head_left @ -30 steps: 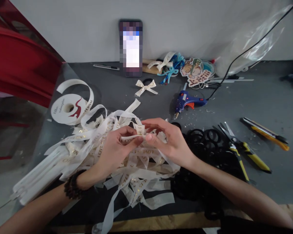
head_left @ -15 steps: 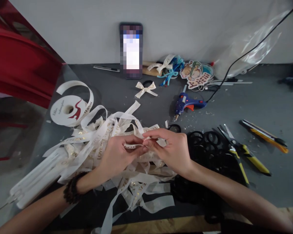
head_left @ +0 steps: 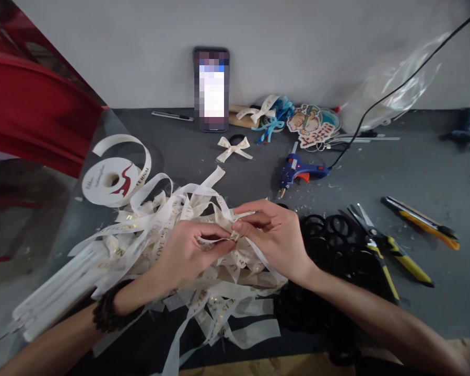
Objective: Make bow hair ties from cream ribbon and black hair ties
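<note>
My left hand [head_left: 194, 250] pinches a cream printed ribbon [head_left: 235, 235] between thumb and fingers. Right against it, my right hand [head_left: 276, 237] also grips the ribbon, thumb and forefinger closed on it, and a strip runs down beneath its palm. The fingers hide much of the folded part. Under both hands spreads a heap of white and cream ribbon pieces [head_left: 243, 334] with gold lettering. A ribbon spool [head_left: 96, 183] stands to the left, its loose end curling up. Beyond the hands lies a finished bow [head_left: 235, 150] on a black hair tie.
A blue glue gun [head_left: 303, 169] lies behind my right hand, its cord running up right. Black hair ties [head_left: 340, 224], yellow-handled scissors [head_left: 403, 256] and a yellow utility knife [head_left: 423, 222] are on the right. A phone [head_left: 211, 89] leans on the wall. A white power strip [head_left: 58, 290] lies left.
The ribbon between my fingertips has turned and folded, and a strip now hangs below my right hand. Both hands keep their pinch in nearly the same place. The view has tilted slightly.
</note>
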Available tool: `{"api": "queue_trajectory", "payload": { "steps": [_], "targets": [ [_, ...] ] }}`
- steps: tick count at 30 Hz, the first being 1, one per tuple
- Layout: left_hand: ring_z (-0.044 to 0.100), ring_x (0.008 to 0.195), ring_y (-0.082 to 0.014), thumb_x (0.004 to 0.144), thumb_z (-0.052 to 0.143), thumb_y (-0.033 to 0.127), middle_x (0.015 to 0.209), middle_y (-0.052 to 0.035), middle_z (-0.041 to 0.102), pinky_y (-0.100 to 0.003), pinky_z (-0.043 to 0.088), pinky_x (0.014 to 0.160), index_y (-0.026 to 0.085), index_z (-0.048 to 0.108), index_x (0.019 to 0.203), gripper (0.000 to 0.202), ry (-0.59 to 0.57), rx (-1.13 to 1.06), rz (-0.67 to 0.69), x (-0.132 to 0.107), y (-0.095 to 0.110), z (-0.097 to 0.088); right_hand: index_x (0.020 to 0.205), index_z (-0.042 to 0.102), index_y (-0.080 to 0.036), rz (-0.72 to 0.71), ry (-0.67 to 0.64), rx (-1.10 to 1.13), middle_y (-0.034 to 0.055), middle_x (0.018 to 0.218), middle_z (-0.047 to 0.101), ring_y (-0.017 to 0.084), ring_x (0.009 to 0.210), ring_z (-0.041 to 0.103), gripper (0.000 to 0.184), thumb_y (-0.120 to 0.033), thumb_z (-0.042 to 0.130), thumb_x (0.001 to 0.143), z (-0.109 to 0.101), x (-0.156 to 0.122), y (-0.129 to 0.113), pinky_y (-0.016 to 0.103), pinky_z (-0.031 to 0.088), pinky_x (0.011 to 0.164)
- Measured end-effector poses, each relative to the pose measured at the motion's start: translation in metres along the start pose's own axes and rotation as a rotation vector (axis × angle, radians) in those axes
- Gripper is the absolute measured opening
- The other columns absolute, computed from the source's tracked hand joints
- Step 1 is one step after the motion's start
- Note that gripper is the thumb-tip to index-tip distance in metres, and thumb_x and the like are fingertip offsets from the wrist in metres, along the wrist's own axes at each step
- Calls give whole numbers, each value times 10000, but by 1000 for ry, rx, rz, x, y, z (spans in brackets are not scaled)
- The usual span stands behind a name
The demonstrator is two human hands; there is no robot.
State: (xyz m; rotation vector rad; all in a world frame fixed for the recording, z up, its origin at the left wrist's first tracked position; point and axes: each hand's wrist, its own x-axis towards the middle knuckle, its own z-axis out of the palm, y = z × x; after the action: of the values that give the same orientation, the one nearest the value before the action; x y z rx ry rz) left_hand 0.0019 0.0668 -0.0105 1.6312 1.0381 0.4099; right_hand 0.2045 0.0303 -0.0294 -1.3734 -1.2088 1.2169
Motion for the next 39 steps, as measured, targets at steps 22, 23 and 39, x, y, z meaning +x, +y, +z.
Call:
{"api": "queue_trajectory", "payload": {
  "steps": [22,23,39],
  "targets": [
    [643,706,-156,869,832,424,802,-27,745,-256,524,621,192,767,886,242,305,-216,-90,1,-7,9,1084,780,-223,-1,-56,-67,26,985,831,157,826,780,230,-361,806,901,4,0,5,271,616,743],
    [664,730,-167,877,827,423,815,-31,760,-266,539,644,197,772,883,232,322,-211,-74,1,-8,9,1073,778,-216,11,-53,-66,28,943,826,160,802,776,236,-376,806,901,3,0,5,276,616,728],
    [631,669,-127,898,807,373,791,-2,748,-238,496,606,203,765,908,175,365,-130,-27,-4,-9,14,1138,824,-288,-153,15,-242,7,1081,849,192,928,800,201,-274,733,959,0,-1,6,336,629,837]
  ]
}}
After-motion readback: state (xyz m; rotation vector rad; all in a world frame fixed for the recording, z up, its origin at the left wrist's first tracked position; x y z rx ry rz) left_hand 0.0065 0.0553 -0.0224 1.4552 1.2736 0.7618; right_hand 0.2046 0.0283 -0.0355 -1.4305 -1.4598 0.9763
